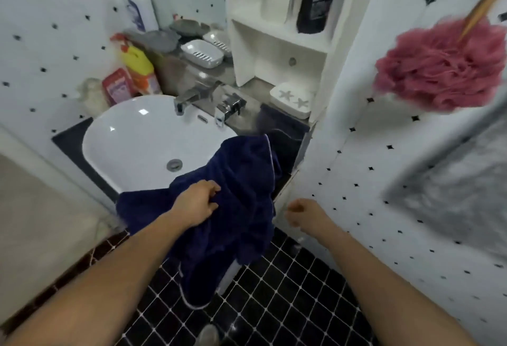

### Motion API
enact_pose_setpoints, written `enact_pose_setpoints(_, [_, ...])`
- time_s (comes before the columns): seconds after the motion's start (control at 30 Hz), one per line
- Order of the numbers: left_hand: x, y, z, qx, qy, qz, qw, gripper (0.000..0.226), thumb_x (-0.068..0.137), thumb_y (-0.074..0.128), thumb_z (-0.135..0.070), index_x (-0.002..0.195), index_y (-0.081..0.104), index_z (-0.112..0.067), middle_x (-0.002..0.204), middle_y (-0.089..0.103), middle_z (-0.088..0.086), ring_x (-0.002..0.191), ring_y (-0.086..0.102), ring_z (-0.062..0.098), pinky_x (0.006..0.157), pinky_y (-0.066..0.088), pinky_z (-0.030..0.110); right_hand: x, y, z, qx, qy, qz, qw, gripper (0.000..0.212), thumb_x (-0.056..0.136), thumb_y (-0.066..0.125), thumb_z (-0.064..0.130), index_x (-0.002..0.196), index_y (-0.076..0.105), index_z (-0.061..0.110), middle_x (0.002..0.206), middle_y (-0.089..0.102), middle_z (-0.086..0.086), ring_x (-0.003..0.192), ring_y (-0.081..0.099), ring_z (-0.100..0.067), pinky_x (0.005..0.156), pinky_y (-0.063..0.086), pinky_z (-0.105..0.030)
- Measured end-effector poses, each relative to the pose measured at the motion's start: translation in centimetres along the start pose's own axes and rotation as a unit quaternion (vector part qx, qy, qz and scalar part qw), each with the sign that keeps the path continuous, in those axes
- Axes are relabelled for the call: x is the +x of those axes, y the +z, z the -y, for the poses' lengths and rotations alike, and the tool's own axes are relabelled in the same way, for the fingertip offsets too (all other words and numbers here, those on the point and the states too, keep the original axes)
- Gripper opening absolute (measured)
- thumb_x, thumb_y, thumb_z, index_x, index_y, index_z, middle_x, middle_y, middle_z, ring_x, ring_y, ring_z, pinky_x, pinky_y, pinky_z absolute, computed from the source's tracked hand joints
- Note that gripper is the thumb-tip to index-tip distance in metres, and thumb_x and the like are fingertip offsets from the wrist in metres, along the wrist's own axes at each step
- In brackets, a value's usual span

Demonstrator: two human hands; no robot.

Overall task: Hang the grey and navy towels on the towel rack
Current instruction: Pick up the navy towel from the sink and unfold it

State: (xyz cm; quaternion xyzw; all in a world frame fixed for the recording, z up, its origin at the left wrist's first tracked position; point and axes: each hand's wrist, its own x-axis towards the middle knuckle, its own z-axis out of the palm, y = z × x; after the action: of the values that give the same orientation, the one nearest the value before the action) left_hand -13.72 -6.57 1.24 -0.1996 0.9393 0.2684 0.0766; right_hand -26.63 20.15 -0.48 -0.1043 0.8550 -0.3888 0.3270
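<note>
Risk at the sink [137,137]: navy towel [241,181] slipping to the floor [288,291].
The navy towel is lying bunched over the sink's front right edge, much of it hanging down toward the floor. A lift from one point is likely leaving long folds trailing, and they could be dragging on the tiles or pulling the cloth out of the grip. The grey towel [452,186], blurred, is hanging by the right wall, seemingly hung already; the rack itself is not showing. The left hand [196,203] is gripping the navy towel near its top, fingers [214,189] curling into the cloth, which is spreading under and beyond them. The right hand [304,214] is hovering just beside the towel's right fold, fingers loosely curled, holding nothing.
</note>
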Motion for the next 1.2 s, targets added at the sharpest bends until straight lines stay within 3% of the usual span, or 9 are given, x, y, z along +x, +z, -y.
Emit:
enact_pose_setpoints(0.13, [1.4,1.1,3.8,0.103,0.081,0.066,0.989,0.062,0.080,0.069,-0.044,0.135,0.048,-0.026,0.129,0.045,0.001,0.118,0.045,0.023,0.099,0.041,0.040,4.4,7.1,1.6,0.050,0.044,-0.066,0.996,0.037,0.077,0.078,0.018,0.106,0.056,0.015,0.095,0.063,0.002,0.092,0.065,-0.027,0.086,0.055,-0.044])
enact_pose_setpoints(0.23, [2.0,1.5,4.9,0.162,0.140,0.063,0.975,0.057,0.081,0.069,-0.040,0.132,0.049,-0.025,0.130,0.042,0.004,0.117,0.044,0.025,0.096,0.040,0.038,6.4,9.9,2.4,0.140,0.093,-0.098,0.981,0.077,0.071,0.086,0.027,0.133,0.045,0.010,0.110,0.056,0.003,0.092,0.061,-0.019,0.080,0.055,-0.033])
enact_pose_setpoints(0.43, [2.0,0.4,7.1,0.127,0.250,0.092,0.955,0.053,0.081,0.065,-0.016,0.133,0.054,-0.018,0.125,0.044,0.006,0.104,0.045,0.023,0.091,0.046,0.040,6.6,13.1,2.5,0.191,0.145,-0.114,0.964,0.034,0.078,0.079,0.017,0.107,0.063,0.007,0.100,0.072,-0.015,0.090,0.070,-0.031,0.082,0.058,-0.044])
enact_pose_setpoints(0.6, [0.9,1.1,8.9,0.395,0.385,0.092,0.829,0.082,0.074,0.072,-0.020,0.147,0.035,-0.029,0.160,0.015,0.017,0.129,0.032,0.038,0.107,0.033,0.049,4.3,11.6,3.5,0.325,0.147,-0.138,0.924,0.008,0.090,0.067,0.012,0.092,0.062,0.007,0.088,0.073,-0.016,0.073,0.070,-0.028,0.064,0.059,-0.037])
enact_pose_setpoints(0.73, [-0.2,1.5,7.0,0.447,0.369,0.051,0.814,0.037,0.093,0.052,-0.021,0.130,0.053,-0.021,0.158,0.026,0.014,0.129,0.039,0.039,0.104,0.035,0.050,0.7,9.1,4.6,0.384,0.110,-0.125,0.908,0.009,0.094,0.062,0.013,0.099,0.062,0.005,0.084,0.075,-0.014,0.072,0.073,-0.028,0.056,0.058,-0.034])
enact_pose_setpoints(0.9, [-0.8,-2.2,0.7,0.015,0.118,0.001,0.993,0.020,0.094,0.044,-0.013,0.110,0.055,-0.015,0.110,0.066,0.009,0.099,0.061,0.031,0.085,0.047,0.046,-5.3,3.7,5.6,0.457,0.039,-0.140,0.877,0.012,0.095,0.061,0.019,0.096,0.065,0.007,0.077,0.077,-0.009,0.070,0.075,-0.023,0.053,0.057,-0.030])
enact_pose_setpoints(1.07, [-3.5,-5.1,-9.3,-0.306,0.063,-0.052,0.949,0.019,0.095,0.047,-0.009,0.108,0.061,-0.006,0.106,0.068,0.011,0.104,0.063,0.029,0.094,0.048,0.043,-12.3,0.0,5.7,0.438,-0.021,-0.159,0.885,0.012,0.094,0.062,0.021,0.087,0.060,0.011,0.070,0.072,-0.004,0.063,0.067,-0.021,0.053,0.050,-0.027])
enact_pose_setpoints(1.13, [-5.3,-6.2,-14.0,-0.410,0.058,-0.037,0.909,0.024,0.095,0.046,-0.011,0.111,0.063,-0.009,0.107,0.070,0.014,0.103,0.066,0.030,0.093,0.052,0.045,-15.3,-1.0,5.8,0.436,-0.068,-0.140,0.886,0.013,0.091,0.065,0.023,0.095,0.059,0.013,0.082,0.071,-0.004,0.070,0.066,-0.022,0.053,0.047,-0.028])
enact_pose_setpoints(1.2, [-7.1,-7.1,-18.5,-0.479,0.075,-0.039,0.874,0.022,0.095,0.045,-0.012,0.105,0.064,-0.015,0.098,0.073,0.011,0.092,0.070,0.025,0.079,0.057,0.038,-18.4,-2.3,5.8,0.425,-0.142,-0.129,0.885,0.041,0.082,0.075,0.027,0.117,0.057,0.015,0.104,0.074,-0.001,0.089,0.072,-0.018,0.064,0.056,-0.034])
